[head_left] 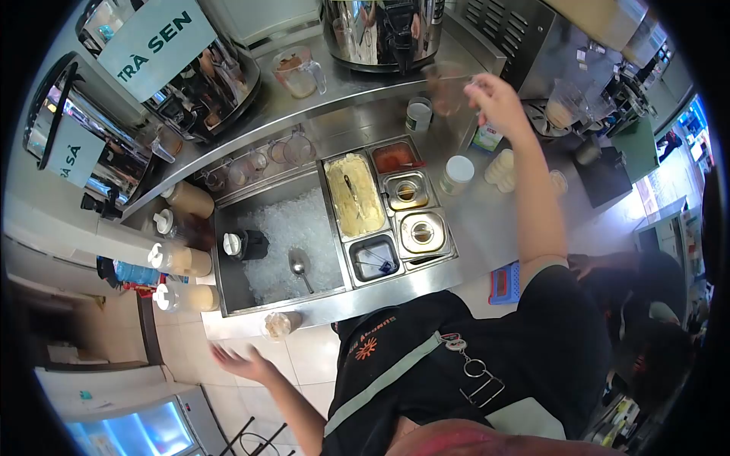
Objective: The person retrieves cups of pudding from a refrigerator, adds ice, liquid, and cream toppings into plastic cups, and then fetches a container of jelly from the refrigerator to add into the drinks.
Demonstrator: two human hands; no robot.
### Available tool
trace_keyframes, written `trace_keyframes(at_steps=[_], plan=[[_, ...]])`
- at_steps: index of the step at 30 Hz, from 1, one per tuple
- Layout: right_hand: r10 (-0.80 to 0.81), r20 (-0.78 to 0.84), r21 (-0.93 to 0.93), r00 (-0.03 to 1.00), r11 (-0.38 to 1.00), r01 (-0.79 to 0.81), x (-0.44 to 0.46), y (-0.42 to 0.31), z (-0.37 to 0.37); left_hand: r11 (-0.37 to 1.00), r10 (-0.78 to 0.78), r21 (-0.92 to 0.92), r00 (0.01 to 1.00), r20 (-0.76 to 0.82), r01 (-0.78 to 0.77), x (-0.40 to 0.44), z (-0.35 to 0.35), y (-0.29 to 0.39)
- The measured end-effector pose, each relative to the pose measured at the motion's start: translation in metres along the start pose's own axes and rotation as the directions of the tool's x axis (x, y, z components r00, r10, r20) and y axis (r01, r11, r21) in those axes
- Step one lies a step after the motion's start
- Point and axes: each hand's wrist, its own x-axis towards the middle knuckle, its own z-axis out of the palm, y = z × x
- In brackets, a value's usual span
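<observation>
My right hand [494,106] is raised over the back of the counter, fingers closed at the handle side of a clear measuring jug [447,87]. The jug is smeared by motion, so its contents cannot be made out. My left hand [247,365] is low on the left, fingers apart, holding nothing. Closest to it, on the counter's front edge, stands a clear cup [281,325] with pale contents. Between my hands lies an ice bin [224,285] with a metal scoop [299,262] resting on the ice.
Beside the ice are a pan of pale yellow food [354,196], lidded steel pans [422,232] and a white-lidded tub [457,175]. Bottles [182,260] line the left side. Steel dispensers [380,34] and another jug [299,72] stand on the shelf. A co-worker [646,304] is at right.
</observation>
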Motion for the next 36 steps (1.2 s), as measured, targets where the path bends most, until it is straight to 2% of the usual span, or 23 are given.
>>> trace_keyframes(at_steps=[1,2,3,4,5,6,7,9,11,13,14,16,17,19,20,24,36], plan=[[0.025,0.132,0.051,0.991,0.998,-0.032,-0.001,0.004,0.007,0.992,0.037,-0.124,0.995,0.095,-0.025,0.043,0.032,0.067],[0.026,0.146,0.053,0.989,0.998,-0.034,0.002,0.008,0.014,0.949,0.139,-0.305,0.970,0.198,-0.074,0.074,0.064,0.116],[-0.018,0.213,0.109,0.977,0.994,-0.005,0.008,0.010,0.022,0.872,0.365,-0.451,0.868,0.337,-0.192,0.104,0.100,0.182],[-0.072,0.268,0.167,0.961,0.986,0.028,0.010,0.009,0.028,0.809,0.473,-0.552,0.781,0.408,-0.201,0.124,0.141,0.240],[-0.080,0.267,0.175,0.960,0.984,0.034,0.009,0.007,0.033,0.796,0.541,-0.561,0.683,0.491,-0.227,0.140,0.176,0.292],[-0.103,0.260,0.191,0.960,0.980,0.053,0.010,0.002,0.037,0.812,0.537,-0.557,0.596,0.597,-0.175,0.152,0.214,0.332],[-0.130,0.255,0.206,0.958,0.975,0.078,0.013,-0.006,0.039,0.782,0.593,-0.591,0.527,0.609,-0.197,0.161,0.259,0.357],[-0.132,0.257,0.244,0.957,0.967,0.068,0.016,-0.018,0.042,0.789,0.614,-0.503,0.491,0.618,-0.354,0.166,0.343,0.389],[-0.130,0.255,0.237,0.958,0.969,0.068,0.019,-0.023,0.042,0.787,0.614,-0.447,0.469,0.635,-0.425,0.170,0.387,0.406],[-0.129,0.232,0.234,0.964,0.970,0.074,0.015,-0.029,0.038,0.755,0.596,-0.376,0.322,0.736,-0.538,0.164,0.410,0.410],[-0.137,0.259,0.230,0.956,0.970,0.077,0.015,-0.029,0.035,0.749,0.598,-0.382,0.306,0.741,-0.541,0.163,0.418,0.406],[-0.171,0.273,0.253,0.947,0.962,0.101,0.014,-0.026,0.035,0.824,0.560,-0.480,0.311,0.768,-0.299,0.167,0.420,0.401],[-0.174,0.267,0.253,0.948,0.962,0.105,0.014,-0.026,0.033,0.821,0.565,-0.485,0.309,0.765,-0.302,0.163,0.423,0.399],[-0.153,0.271,0.226,0.950,0.970,0.092,0.013,-0.031,0.029,0.789,0.614,-0.522,0.384,0.690,-0.324,0.153,0.408,0.402],[-0.159,0.266,0.231,0.951,0.968,0.097,0.013,-0.033,0.028,0.807,0.590,-0.488,0.401,0.701,-0.333,0.151,0.409,0.401],[-0.172,0.276,0.230,0.946,0.967,0.109,0.017,-0.030,0.028,0.799,0.592,-0.445,0.402,0.699,-0.404,0.151,0.405,0.402],[-0.222,0.238,0.255,0.945,0.954,0.160,0.022,-0.021,0.040,0.805,0.586,-0.447,0.406,0.702,-0.389,0.149,0.406,0.402]])
